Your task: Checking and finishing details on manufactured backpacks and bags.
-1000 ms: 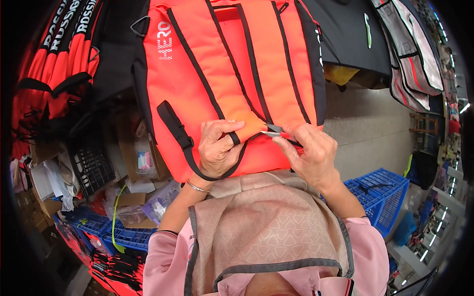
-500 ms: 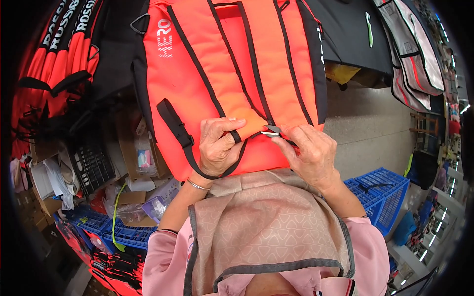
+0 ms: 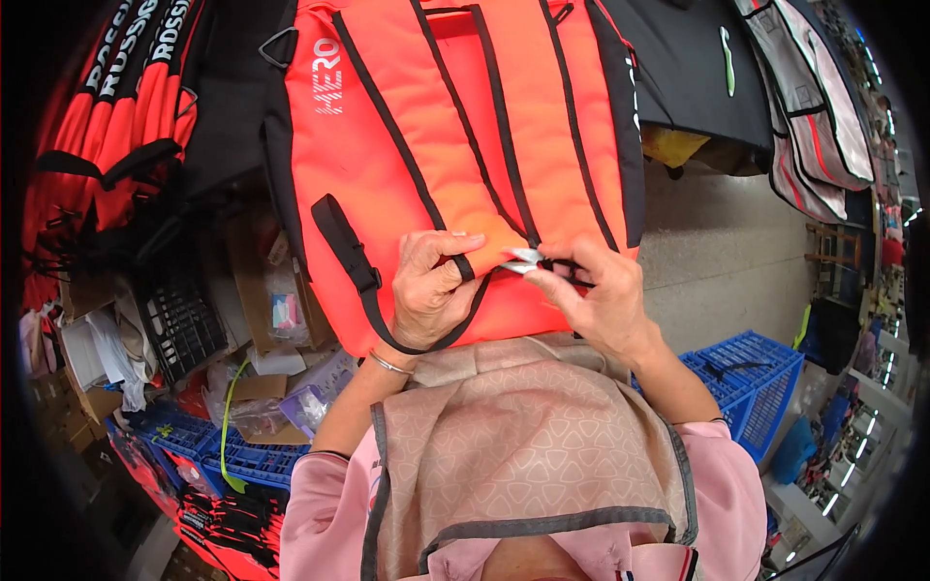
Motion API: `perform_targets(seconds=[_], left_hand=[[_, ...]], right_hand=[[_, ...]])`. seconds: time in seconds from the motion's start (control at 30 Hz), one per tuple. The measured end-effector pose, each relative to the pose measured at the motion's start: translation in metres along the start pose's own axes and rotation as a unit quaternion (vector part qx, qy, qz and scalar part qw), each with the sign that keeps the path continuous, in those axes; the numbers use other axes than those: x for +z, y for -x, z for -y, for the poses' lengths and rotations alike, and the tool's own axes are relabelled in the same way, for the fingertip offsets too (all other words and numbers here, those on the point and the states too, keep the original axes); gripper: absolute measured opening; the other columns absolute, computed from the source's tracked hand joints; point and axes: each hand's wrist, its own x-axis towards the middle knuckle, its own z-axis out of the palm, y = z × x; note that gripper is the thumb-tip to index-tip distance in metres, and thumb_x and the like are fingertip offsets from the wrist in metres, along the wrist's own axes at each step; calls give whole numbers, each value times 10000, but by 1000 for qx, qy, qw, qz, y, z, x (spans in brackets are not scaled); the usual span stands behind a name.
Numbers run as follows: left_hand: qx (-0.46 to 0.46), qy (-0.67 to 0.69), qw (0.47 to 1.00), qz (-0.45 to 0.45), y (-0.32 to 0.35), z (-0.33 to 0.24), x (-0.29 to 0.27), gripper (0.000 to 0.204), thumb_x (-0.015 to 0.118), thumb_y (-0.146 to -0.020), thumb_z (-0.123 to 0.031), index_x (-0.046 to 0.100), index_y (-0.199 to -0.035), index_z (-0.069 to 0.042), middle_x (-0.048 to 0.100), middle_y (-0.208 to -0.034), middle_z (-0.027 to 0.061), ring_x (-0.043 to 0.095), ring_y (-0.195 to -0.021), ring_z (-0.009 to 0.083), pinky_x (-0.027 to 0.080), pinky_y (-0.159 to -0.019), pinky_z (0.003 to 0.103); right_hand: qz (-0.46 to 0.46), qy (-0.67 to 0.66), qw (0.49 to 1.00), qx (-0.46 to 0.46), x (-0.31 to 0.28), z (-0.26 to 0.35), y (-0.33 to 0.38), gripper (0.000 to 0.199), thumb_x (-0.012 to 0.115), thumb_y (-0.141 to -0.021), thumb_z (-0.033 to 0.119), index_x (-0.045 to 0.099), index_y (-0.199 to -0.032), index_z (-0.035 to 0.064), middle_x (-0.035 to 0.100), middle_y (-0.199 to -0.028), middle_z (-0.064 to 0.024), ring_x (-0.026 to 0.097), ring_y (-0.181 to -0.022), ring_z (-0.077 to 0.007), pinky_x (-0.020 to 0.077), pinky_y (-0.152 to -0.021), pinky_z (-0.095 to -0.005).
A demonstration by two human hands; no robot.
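A large orange backpack (image 3: 426, 145) with black straps and trim lies back-up in front of me. My left hand (image 3: 426, 290) grips the lower end of one orange shoulder strap with its black webbing. My right hand (image 3: 596, 295) pinches a small white tag (image 3: 523, 259) and the black webbing beside it, just right of the left hand. Both hands meet at the backpack's lower middle. A thin bracelet sits on my left wrist.
A stack of red and black bags (image 3: 116, 107) lies at upper left. Cardboard boxes and plastic packets (image 3: 271, 320) clutter the left. Blue plastic crates stand at lower left (image 3: 223, 455) and at right (image 3: 746, 373). Grey and dark bags (image 3: 804, 126) hang at upper right, above a grey floor (image 3: 717, 252).
The hands stay at the strap end with small finger shifts. The right hand's fingers have worked slightly along the white tag and webbing. The backpack has barely moved.
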Motion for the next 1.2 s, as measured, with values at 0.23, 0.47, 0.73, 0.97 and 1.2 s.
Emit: perform_targets(seconds=[0.23, 0.47, 0.73, 0.97, 1.2], left_hand=[[-14, 15, 1000, 7, 2, 2, 0, 404, 768, -627, 90, 766, -971, -121, 678, -1025, 32, 607, -900, 217, 513, -785, 310], [-1, -5, 1000, 6, 3, 4, 1, 410, 767, -616, 94, 766, -966, -119, 677, -1021, 31, 607, -901, 218, 510, -784, 310], [2, 1, 1000, -11, 2, 3, 3, 350, 758, -596, 64, 739, -908, -95, 688, -1001, 4, 609, -880, 219, 442, -777, 338], [7, -2, 1000, 1, 3, 6, 2, 399, 764, -623, 92, 765, -965, -112, 678, -1015, 30, 606, -909, 222, 505, -794, 319], [-69, 48, 996, 16, -1, -2, -1, 346, 787, -647, 63, 764, -961, -81, 671, -1026, 30, 604, -898, 204, 494, -794, 310]], right_hand=[[-21, 94, 995, -42, -16, 2, -2, 236, 810, -763, 230, 666, -857, 69, 633, -690, -43, 619, -563, -182, 475, -492, -309], [-10, 148, 986, -81, -13, 4, -1, 222, 788, -770, 243, 654, -838, 78, 642, -747, -30, 645, -635, -206, 499, -542, -324], [-3, 160, 984, -84, -13, 0, 1, 227, 778, -780, 257, 641, -825, 81, 631, -739, -33, 641, -629, -211, 498, -540, -328], [4, 175, 978, -110, -14, 1, -2, 239, 796, -766, 234, 647, -848, 66, 630, -721, -42, 625, -589, -204, 484, -517, -324], [10, 92, 986, -136, -9, -11, -11, 237, 808, -774, 169, 646, -871, 24, 655, -737, -46, 614, -591, -153, 461, -528, -281]])
